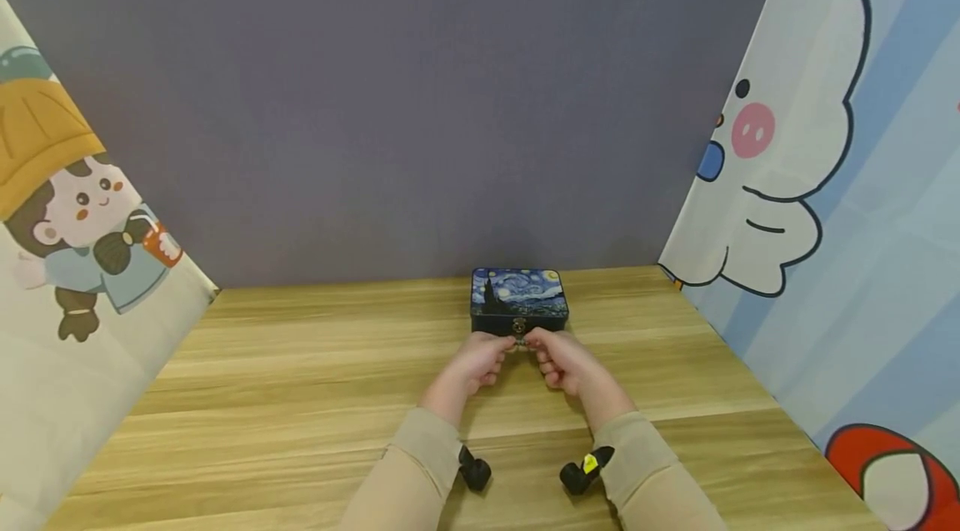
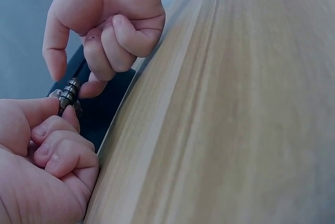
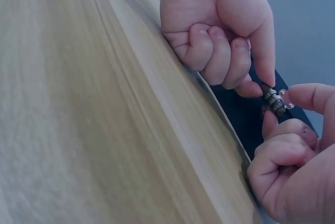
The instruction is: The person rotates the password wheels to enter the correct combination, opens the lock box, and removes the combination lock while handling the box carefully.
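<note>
A small tin box with a swirling night-sky picture on its lid lies closed at the back of the table. On its dark front is a metal clasp. Just before it, a small barrel-shaped combination padlock with ringed dials sits between both hands. My left hand pinches one end of the padlock between thumb and index finger. From the other side, thumb and index finger of my right hand hold it at the dials. Shiny clear bits show beside the padlock. The other fingers are curled in.
The wood-grain table spreads around the box. A grey panel rises behind it. Cartoon-printed sheets hang at the left and right. Black wrist cameras are strapped at both cuffs.
</note>
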{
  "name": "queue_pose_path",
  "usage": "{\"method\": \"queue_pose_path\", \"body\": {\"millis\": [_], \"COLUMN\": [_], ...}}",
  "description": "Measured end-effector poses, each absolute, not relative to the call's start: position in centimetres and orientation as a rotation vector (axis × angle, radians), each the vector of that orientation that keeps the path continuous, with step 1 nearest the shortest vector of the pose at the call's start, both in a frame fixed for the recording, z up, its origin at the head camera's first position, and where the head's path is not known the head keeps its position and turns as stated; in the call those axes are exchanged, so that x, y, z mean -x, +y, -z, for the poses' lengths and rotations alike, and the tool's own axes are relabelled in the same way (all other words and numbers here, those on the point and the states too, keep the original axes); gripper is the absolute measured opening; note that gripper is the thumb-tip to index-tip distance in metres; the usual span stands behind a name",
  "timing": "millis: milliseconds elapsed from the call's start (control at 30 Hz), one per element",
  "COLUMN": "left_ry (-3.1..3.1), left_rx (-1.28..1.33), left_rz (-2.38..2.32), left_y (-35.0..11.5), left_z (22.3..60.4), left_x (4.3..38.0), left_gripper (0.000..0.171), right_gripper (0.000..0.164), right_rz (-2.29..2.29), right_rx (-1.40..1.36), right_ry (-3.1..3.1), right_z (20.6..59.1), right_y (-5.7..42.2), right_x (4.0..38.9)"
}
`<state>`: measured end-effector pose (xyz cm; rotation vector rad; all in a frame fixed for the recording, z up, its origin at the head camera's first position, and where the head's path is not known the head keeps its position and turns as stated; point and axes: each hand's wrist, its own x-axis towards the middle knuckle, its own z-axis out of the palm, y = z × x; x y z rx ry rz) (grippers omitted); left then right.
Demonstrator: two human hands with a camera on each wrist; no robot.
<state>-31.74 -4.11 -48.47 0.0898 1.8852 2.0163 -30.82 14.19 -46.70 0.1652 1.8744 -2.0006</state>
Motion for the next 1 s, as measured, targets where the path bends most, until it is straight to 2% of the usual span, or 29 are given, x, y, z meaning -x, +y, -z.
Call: {"method": "queue_pose_path", "body": {"millis": [1000], "left_ry": [1.906], "left_rx": [-0.084], "left_rz": [-2.001], "left_y": [-3.81], "left_z": [48.24], "left_x": [31.31], "left_gripper": [0.03], "right_gripper": [0.016], "right_rz": [2.039], "right_rx": [-0.169], "right_ry": [1.916], "right_z": [47.2], "right_y": [13.38], "right_x": [30.56]}}
